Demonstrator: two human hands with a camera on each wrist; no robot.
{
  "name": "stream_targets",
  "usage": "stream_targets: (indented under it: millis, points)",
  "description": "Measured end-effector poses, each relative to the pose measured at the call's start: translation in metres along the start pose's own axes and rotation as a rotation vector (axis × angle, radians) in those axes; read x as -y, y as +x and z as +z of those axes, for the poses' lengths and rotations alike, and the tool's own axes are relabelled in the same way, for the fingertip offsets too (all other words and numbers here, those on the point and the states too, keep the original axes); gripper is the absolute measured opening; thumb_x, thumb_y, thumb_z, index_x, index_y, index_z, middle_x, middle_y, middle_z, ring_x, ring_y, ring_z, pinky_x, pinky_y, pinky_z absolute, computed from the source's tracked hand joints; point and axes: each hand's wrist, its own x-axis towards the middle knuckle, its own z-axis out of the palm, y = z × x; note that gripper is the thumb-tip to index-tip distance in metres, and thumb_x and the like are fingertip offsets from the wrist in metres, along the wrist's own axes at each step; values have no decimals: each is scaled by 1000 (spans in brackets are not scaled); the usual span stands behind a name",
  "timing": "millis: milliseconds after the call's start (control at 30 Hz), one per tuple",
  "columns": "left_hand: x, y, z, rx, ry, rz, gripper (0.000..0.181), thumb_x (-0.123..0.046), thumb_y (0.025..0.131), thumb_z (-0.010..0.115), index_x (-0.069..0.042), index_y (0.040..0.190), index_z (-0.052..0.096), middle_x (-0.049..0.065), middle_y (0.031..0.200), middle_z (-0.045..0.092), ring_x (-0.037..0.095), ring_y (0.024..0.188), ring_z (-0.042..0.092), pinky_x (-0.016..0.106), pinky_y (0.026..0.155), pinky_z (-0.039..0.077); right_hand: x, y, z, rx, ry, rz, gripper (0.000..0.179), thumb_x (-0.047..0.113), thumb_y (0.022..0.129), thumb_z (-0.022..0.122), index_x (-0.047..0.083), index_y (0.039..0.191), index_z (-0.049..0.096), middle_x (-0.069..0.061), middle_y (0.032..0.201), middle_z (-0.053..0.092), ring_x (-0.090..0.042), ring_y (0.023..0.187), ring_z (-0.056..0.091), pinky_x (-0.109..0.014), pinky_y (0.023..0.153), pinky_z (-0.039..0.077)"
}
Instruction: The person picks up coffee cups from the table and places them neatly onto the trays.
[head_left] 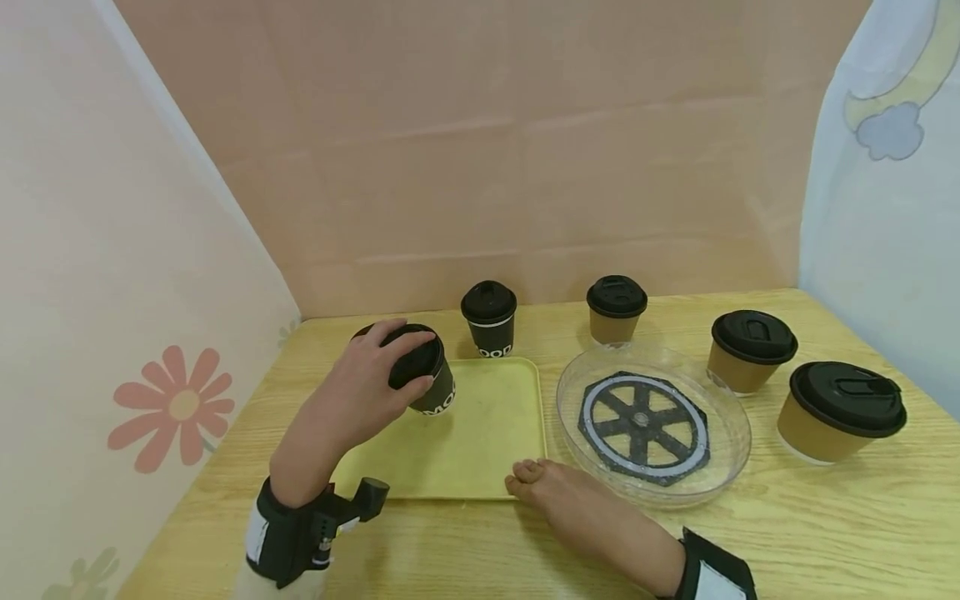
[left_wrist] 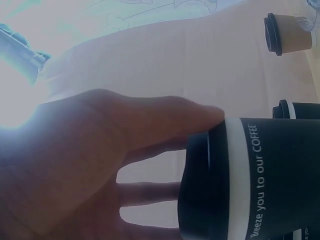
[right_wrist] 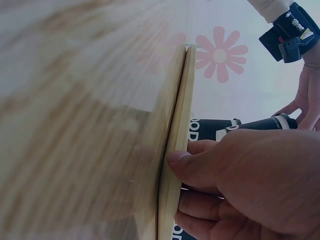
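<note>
My left hand point(head_left: 367, 375) grips a black paper coffee cup point(head_left: 437, 398) from above, with fingers and thumb around its black lid point(left_wrist: 202, 185). The cup leans over the back left part of a yellow tray point(head_left: 480, 450). White lettering runs along its wall in the left wrist view. My right hand point(head_left: 558, 500) pinches the tray's rim point(right_wrist: 172, 197) near the front right corner, thumb on one side and fingers on the other. Another black lidded cup point(head_left: 491, 321) stands just behind the tray. Part of a further dark lid point(head_left: 363, 331) shows behind my left hand, mostly hidden.
Right of the tray lies a clear round dish point(head_left: 738, 454) with a black, wheel-patterned octagonal piece point(head_left: 641, 421). Three brown cups with black lids, one at the back point(head_left: 615, 312), one further right point(head_left: 746, 358) and a wider one point(head_left: 832, 417), stand around it. Cloth walls border the wooden table.
</note>
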Motion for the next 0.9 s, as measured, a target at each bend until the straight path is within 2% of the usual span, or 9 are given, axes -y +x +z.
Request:
stream_targets:
  millis: [167,433,667,900]
  points:
    - [0,1,1,42,4,-3,49,-27,89,70,-18,136,57,20,147,43,50,127,46,60,100,44,-1,0,-2,-2,-7,-5,43,-12,77,61,10,113,70,-1,108,66,-13,97,65,-25,85,54]
    - [-1,5,6,204,3,-9,44,-28,91,68,-17,133,58,20,144,46,46,127,49,59,102,43,-1,0,-2,6,-1,-8,41,-11,78,61,10,113,69,0,107,65,-13,96,64,-25,85,54]
    - [3,5,11,220,1,-30,44,-26,90,70,-14,131,60,18,142,48,41,124,53,54,99,48,-1,1,-2,35,8,6,42,-11,79,61,10,115,69,-4,115,67,-18,106,66,-29,92,54]
    - [3,5,11,230,11,-67,45,-28,89,71,-17,131,60,14,142,49,34,124,54,52,99,49,-1,2,-1,23,3,-5,41,-10,79,61,10,114,70,-2,111,67,-16,102,66,-27,89,54]
